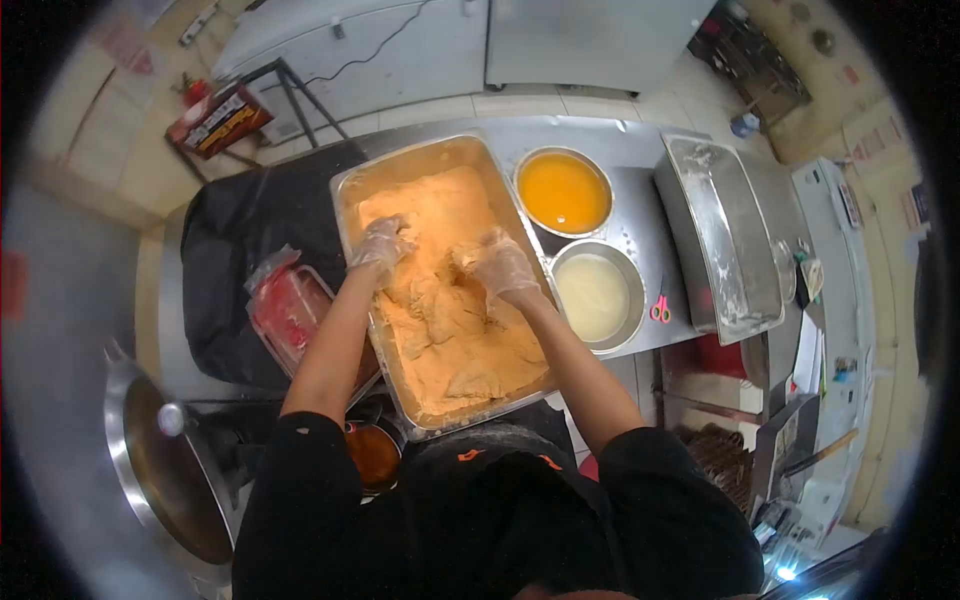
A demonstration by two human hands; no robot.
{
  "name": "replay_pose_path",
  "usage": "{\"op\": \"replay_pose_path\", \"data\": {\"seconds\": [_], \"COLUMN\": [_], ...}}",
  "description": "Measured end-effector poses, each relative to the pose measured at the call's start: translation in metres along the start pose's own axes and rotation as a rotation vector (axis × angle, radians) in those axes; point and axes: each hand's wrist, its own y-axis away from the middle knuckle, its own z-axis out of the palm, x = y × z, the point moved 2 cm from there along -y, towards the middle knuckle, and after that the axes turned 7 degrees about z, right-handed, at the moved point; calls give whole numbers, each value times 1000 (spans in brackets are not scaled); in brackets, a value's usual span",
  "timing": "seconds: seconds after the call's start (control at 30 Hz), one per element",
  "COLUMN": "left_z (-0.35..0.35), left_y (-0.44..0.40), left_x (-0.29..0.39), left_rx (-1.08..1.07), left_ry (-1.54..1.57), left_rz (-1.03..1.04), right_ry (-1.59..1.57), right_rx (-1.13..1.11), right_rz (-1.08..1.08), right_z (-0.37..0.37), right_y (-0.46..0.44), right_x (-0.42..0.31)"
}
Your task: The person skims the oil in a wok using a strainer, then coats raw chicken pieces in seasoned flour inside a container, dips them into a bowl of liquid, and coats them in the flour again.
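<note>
A large metal tray (462,150) holds a deep layer of orange seasoned flour (425,195). Several flour-coated pieces of meat (432,305) lie half buried in its middle, and one more coated piece (475,380) sits near the front. My left hand (380,246), in a clear plastic glove, is over the tray's left side, its fingers apart and touching the flour. Also gloved, my right hand (503,266) has its fingers closed around a floured piece of meat (465,256) at the tray's right side.
Right of the tray stand a bowl of orange liquid (563,192) and a bowl of pale liquid (592,298). Scissors (660,309) lie beside a deep metal pan (715,230). A red-tinted plastic package (290,312) is at left, near a large pot (165,470) and a smaller pot (372,455).
</note>
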Motion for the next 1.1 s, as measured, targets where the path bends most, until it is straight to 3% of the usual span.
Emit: {"op": "replay_pose_path", "data": {"seconds": [0.07, 0.13, 0.2, 0.3, 0.37, 0.5, 0.53, 0.6, 0.63, 0.7, 0.83, 0.9, 0.97, 1.03, 1.07, 1.1], "left_z": [6, -3, -17, -29, -45, -78, -67, -57, -62, -57, -75, -84, -120, -144, -154, -162], "left_y": [-4, 0, 4, 5, 22, 51, 47, 32, 29, 36, 53, 49, 56, 50, 56, 50], "left_x": [-12, -4, 13, 17, 29, 49, 41, 33, 36, 51, 68, 67, 98, 123, 137, 150], "left_rx": [26, 43, -71, 30, 145, 377, 371, 139, 152, 16, 55, 222, 197, 52, 187, 187], "left_ry": [-47, -102, -219, -205, -114, 63, 70, 155, 157, -177, -145, 7, -13, -87, -84, -88], "left_rz": [51, 110, 75, 78, 116, 286, 284, 251, 256, 326, 308, 391, 352, 269, 366, 365], "right_ry": [14, 9, 6, 4, 120, 148, 219, 296, 416, 537, 304, 272, 197, 138, 173, 207], "right_rx": [-86, -63, -35, -70, -1, -109, -127, -134, -182, -242, -277, -293, -284, -301, -276, -250], "right_rz": [194, 151, 112, 153, -140, -217, -218, -235, -247, -243, -291, -326, -153, -164, -165, -164], "right_z": [-4, 10, 11, -1, -5, -36, -34, -38, -44, -50, -76, -96, -136, -163, -179, -195], "right_y": [0, -8, -13, -5, -8, -4, -5, -9, -10, 4, -1, -1, -2, -17, -25, -32], "right_x": [-7, -1, -5, -36, -49, -88, -85, -87, -90, -85, -80, -83, -107, -101, -99, -99]}}
